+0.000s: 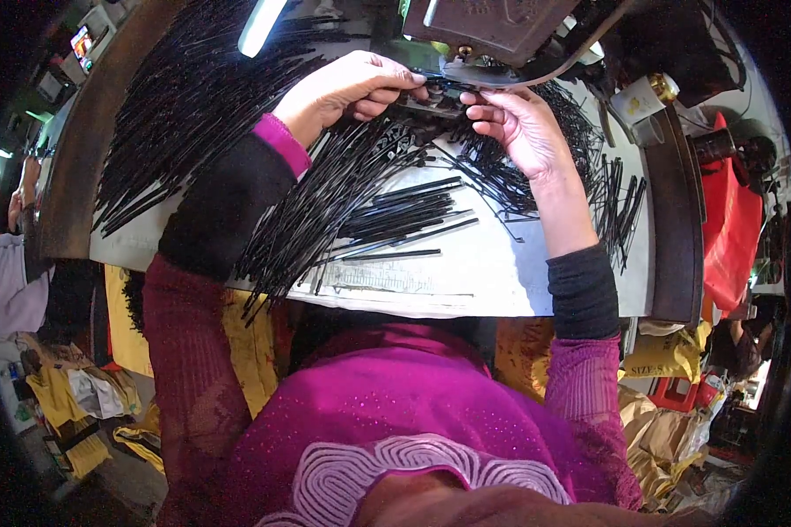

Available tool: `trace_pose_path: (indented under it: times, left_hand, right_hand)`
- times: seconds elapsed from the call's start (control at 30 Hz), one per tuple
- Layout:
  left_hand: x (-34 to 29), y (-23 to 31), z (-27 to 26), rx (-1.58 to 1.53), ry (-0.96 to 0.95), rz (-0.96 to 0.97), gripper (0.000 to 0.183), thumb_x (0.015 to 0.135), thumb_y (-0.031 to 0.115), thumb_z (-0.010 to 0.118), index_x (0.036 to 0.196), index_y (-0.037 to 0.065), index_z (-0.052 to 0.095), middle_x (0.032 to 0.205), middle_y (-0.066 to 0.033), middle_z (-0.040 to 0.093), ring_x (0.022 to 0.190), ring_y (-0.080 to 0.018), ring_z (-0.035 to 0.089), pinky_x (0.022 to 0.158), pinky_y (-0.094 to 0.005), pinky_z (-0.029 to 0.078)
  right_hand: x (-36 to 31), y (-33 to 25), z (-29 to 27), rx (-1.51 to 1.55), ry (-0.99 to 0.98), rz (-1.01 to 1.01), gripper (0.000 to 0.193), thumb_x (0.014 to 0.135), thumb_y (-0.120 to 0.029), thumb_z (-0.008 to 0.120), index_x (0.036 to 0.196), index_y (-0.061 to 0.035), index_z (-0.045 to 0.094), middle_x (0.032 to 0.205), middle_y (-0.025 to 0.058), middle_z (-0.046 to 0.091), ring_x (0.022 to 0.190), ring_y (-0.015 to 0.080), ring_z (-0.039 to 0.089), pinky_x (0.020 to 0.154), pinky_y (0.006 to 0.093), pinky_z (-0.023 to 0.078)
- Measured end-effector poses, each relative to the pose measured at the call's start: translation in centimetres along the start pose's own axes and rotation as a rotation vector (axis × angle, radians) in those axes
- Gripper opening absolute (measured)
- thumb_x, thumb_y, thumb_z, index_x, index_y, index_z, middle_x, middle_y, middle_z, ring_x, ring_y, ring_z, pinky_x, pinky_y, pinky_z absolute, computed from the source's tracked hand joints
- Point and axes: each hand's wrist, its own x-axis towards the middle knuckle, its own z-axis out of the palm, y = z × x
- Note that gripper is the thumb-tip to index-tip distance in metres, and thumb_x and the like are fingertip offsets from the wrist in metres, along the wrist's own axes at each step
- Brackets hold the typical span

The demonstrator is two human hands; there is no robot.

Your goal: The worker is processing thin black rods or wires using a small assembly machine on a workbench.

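Both my hands are raised at the machine (pixel 492 31), a dark metal press-like body above the far part of the table. My left hand (pixel 356 88) is closed, thumb and forefinger pinching a thin black rod (pixel 453 84) near its left end. My right hand (pixel 520 125) pinches the rod's other side, its remaining fingers curled. The rod lies roughly level between the hands, over a small dark metal fixture (pixel 429 107) under the machine. The fingers partly cover its ends. A heap of similar black rods (pixel 308 206) spreads below my left forearm, and shorter ones (pixel 404 213) lie in front.
A large pile of long black rods (pixel 185 105) covers the table's left side; another tangle (pixel 501 180) lies near my right wrist. The white tabletop (pixel 492 277) has a dark raised right edge (pixel 677 220). A lamp tube (pixel 261 28), a red bag (pixel 729 228) and yellow sacks (pixel 668 356) surround it.
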Motion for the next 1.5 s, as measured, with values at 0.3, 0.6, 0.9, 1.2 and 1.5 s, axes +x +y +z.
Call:
trace_pose_path:
  times: [0.3,0.6,0.9,1.2,1.5]
  left_hand:
    - [-0.5,0.4,0.6,0.102,0.068,0.014,0.023,0.084,0.022,0.059,0.085,0.000,0.062,0.046,0.0104,0.029,0.036,-0.0005,0.024,0.035,-0.0191,0.015]
    - [-1.3,1.5,1.0,0.148,0.022,0.047,0.026,0.081,0.023,0.062,0.084,-0.004,0.062,0.048,0.0104,0.031,0.039,0.0012,0.025,0.036,-0.0171,0.015]
    - [-2.8,0.5,2.7,0.371,-0.111,-0.104,0.023,0.084,0.025,0.060,0.087,0.003,0.064,0.052,0.0088,0.040,0.041,0.0017,0.032,0.036,-0.0141,0.021]
    - [-4.1,0.3,0.0,0.729,0.113,0.014,0.030,0.080,0.031,0.062,0.090,0.003,0.064,0.060,0.0006,0.053,0.048,-0.0039,0.046,0.041,-0.0178,0.035]
    - [-3.2,-1.3,1.5,1.376,0.358,0.350,0.023,0.071,0.023,0.061,0.082,0.003,0.062,0.069,-0.0157,0.060,0.065,-0.0290,0.060,0.061,-0.0344,0.047]
  right_hand:
    - [0.2,0.5,-2.1,0.080,-0.058,-0.044,0.028,0.087,-0.015,0.051,0.106,0.0055,0.053,0.097,0.0204,0.061,0.078,0.0206,0.064,0.062,0.0261,0.056]
    - [-0.8,0.3,-1.3,-0.024,0.103,-0.244,0.021,0.083,-0.005,0.054,0.102,0.0051,0.054,0.093,0.0136,0.061,0.084,0.0244,0.062,0.074,0.0342,0.053]
    - [-4.4,0.3,4.7,-1.242,-0.154,-0.623,0.020,0.075,-0.017,0.063,0.093,-0.0067,0.063,0.083,0.0122,0.062,0.077,0.0287,0.059,0.069,0.0326,0.047]
    - [-4.4,1.0,2.5,-0.921,-0.092,-0.213,0.029,0.081,-0.016,0.058,0.104,0.0004,0.060,0.066,0.0058,0.063,0.056,0.0079,0.054,0.056,0.0223,0.042]
    - [-5.0,-0.1,3.6,-0.775,-0.282,0.125,0.033,0.080,-0.013,0.058,0.108,0.0044,0.056,0.066,0.0033,0.062,0.058,0.0058,0.053,0.056,0.0190,0.041]
